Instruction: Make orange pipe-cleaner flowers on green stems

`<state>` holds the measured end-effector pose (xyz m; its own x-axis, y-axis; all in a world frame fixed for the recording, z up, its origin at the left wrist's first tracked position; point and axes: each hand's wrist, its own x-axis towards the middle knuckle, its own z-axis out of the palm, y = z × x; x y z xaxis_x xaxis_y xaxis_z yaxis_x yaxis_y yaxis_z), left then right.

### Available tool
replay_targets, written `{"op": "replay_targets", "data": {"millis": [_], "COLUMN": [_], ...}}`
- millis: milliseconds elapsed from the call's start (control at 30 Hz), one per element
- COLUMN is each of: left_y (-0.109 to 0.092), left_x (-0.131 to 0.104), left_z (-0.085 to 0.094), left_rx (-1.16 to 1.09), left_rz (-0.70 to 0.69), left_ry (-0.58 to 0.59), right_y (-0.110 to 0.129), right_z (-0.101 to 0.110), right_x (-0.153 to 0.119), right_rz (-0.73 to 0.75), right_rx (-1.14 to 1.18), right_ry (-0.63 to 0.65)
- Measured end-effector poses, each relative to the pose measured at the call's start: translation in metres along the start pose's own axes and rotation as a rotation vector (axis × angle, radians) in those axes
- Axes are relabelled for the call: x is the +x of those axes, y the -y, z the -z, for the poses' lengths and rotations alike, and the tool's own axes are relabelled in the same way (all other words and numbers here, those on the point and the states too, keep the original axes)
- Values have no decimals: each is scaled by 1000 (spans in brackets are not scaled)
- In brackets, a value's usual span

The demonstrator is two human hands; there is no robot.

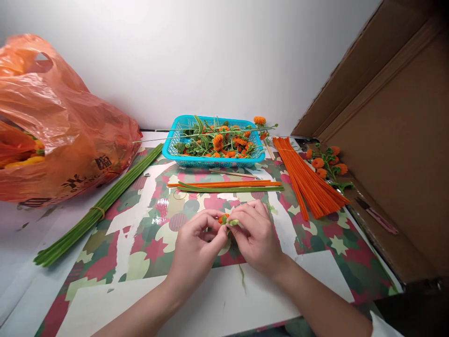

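Over the front middle of the table, my left hand (199, 241) and my right hand (257, 234) meet around a small orange and green pipe-cleaner flower (223, 218). Left thumb and fingertips pinch one side of it. The right fingers close on its pale green part, and the fingers hide some of it. A thin green stem (242, 276) hangs below the hands. Just beyond them lie a few orange pipe cleaners (224, 184) and green pipe cleaners (231, 189), side by side.
A blue basket (213, 162) of orange flowers stands at the back. An orange plastic bag (70, 135) and a green pipe-cleaner bundle (101, 210) are left. To the right lie an orange pipe-cleaner bundle (308, 182), finished-looking flowers (328, 164), scissors (377, 215) and a cardboard wall (393, 131).
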<state>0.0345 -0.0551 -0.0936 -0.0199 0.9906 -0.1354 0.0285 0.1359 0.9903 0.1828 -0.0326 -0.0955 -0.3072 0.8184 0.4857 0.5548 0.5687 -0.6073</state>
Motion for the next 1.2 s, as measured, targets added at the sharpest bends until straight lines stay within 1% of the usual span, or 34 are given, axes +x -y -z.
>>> {"op": "replay_targets", "data": {"millis": [100, 233, 300, 400, 500, 567, 633, 800, 867, 933, 1000, 1067, 1133, 1200], "left_y": [-2, -8, -10, -10, -6, -4, -4, -7, -8, -7, -7, -7, -8, -10], "left_x": [2, 9, 12, 14, 14, 13, 10, 5, 3, 2, 2, 2, 4, 9], "left_z": [2, 5, 7, 9, 10, 11, 10, 9, 9, 9, 9, 9, 10, 15], "left_rx": [-92, -276, -342, -384, -358, -302, -217, 95, 220, 309, 346, 329, 271, 183], "left_rz": [66, 215, 272, 288, 247, 223, 160, -203, -328, -408, -432, -412, -356, -268], "left_ry": [31, 48, 38, 27, 59, 103, 114, -1, -16, -10, 7, 13, 2, -46], "right_y": [-2, -4, -4, -3, -3, -3, -2, 1, 3, 5, 7, 8, 7, 4], "right_z": [3, 12, 14, 12, 7, 4, 2, 1, 1, -1, -2, -2, 0, 4], "right_x": [1, 4, 5, 4, 3, 2, 2, 1, 0, 0, 0, 0, 0, 2], "right_rz": [-18, -213, -281, -277, -241, -237, -252, -286, -316, -366, -408, -415, -381, -318], "right_rx": [107, 338, 360, 332, 337, 350, 340, 253, 236, 229, 218, 209, 217, 228], "right_ry": [-12, -15, -45, -47, -25, -26, -32, -31, -17, 11, 38, 47, 21, -11]}}
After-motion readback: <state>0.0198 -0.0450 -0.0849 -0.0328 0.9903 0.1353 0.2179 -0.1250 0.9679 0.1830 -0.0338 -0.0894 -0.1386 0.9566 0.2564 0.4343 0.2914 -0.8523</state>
